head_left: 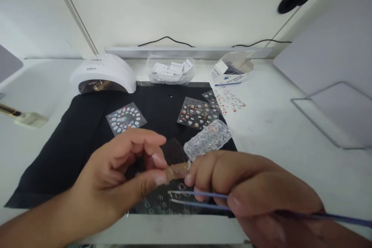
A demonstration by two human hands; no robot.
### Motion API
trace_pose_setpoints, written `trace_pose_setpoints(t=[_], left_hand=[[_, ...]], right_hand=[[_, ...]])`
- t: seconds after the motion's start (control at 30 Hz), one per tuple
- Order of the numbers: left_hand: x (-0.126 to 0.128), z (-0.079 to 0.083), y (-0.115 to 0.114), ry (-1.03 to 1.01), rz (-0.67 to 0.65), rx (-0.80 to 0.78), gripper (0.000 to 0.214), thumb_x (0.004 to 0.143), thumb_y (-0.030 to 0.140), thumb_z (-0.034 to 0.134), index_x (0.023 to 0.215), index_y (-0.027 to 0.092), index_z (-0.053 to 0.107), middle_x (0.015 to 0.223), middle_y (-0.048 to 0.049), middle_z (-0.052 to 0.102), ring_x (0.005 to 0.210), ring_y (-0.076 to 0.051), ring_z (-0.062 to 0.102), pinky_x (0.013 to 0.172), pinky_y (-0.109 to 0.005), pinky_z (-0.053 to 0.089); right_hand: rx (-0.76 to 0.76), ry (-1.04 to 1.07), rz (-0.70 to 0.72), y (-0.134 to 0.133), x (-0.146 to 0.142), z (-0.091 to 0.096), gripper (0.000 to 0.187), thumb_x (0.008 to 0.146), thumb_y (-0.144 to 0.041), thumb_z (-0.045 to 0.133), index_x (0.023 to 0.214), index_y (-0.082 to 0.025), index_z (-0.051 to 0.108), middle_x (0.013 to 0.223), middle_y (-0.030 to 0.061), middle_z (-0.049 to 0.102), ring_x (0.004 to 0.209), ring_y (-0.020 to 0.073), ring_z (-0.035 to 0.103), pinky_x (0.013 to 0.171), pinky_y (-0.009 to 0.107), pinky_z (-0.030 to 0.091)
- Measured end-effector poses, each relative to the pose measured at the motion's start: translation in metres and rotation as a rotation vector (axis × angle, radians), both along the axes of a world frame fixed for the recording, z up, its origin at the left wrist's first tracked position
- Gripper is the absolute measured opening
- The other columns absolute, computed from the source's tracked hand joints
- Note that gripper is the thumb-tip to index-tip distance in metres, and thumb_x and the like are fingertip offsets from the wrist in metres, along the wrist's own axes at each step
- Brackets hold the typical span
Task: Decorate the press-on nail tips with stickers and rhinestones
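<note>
My left hand [122,178] pinches one end of a small tan, partly see-through piece [176,171] between thumb and fingers. I cannot tell its exact kind. At the piece's other end are the fingertips of my right hand [250,186], closed around blue tweezers [203,198]. The tweezers' two tips are apart, point left, and have nothing between them. Beneath both hands lies a clear sheet with ring-like shapes [162,204]. Just beyond my right hand is a clear compartment box [207,139] of tiny shiny pieces.
A black mat [87,124] covers part of the white table. On it are sticker sheets [198,113] and a sheet of white ovals [126,118]. Behind stand a white nail lamp [103,70], a clear tub of packets [171,70] and an open carton [231,71]. A brush [23,116] is at left.
</note>
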State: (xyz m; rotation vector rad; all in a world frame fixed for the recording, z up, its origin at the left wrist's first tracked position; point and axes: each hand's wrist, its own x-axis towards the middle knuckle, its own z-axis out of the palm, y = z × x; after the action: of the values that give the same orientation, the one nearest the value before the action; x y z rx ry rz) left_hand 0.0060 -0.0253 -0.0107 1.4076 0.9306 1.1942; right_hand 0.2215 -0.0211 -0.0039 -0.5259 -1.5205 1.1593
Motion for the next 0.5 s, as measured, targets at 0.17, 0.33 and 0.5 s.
trace_pose_setpoints(t=[0.17,0.33,0.5], left_hand=[[-0.003,-0.002,0.010,-0.169,0.074,-0.010,0.044,0.083,0.023,0.079,0.124,0.033,0.066,0.102,-0.0028,0.074,0.073,-0.013,0.063,0.065,-0.023,0.057],[-0.006,-0.006,0.013,-0.282,0.002,-0.028,0.052,0.086,0.032,0.075,0.135,0.031,0.057,0.108,-0.0064,0.073,0.076,-0.015,0.063,0.071,-0.027,0.055],[-0.003,-0.010,0.009,-0.282,-0.057,-0.064,0.066,0.085,0.030,0.076,0.142,0.039,0.046,0.105,-0.0028,0.073,0.073,-0.013,0.063,0.071,-0.027,0.055]], right_hand=[[0.029,0.166,0.060,0.018,0.002,-0.005,0.022,0.090,-0.026,0.058,0.094,-0.021,0.079,0.065,0.0033,0.061,0.067,0.0200,0.063,0.070,0.043,0.059],[0.032,0.244,-0.021,0.025,0.000,-0.005,0.023,0.089,-0.024,0.055,0.089,-0.022,0.078,0.066,0.0032,0.063,0.071,0.0203,0.062,0.076,0.042,0.058],[0.026,0.271,-0.070,0.022,0.000,-0.008,0.021,0.088,-0.024,0.057,0.090,-0.024,0.077,0.068,0.0036,0.066,0.078,0.0224,0.065,0.084,0.046,0.058]])
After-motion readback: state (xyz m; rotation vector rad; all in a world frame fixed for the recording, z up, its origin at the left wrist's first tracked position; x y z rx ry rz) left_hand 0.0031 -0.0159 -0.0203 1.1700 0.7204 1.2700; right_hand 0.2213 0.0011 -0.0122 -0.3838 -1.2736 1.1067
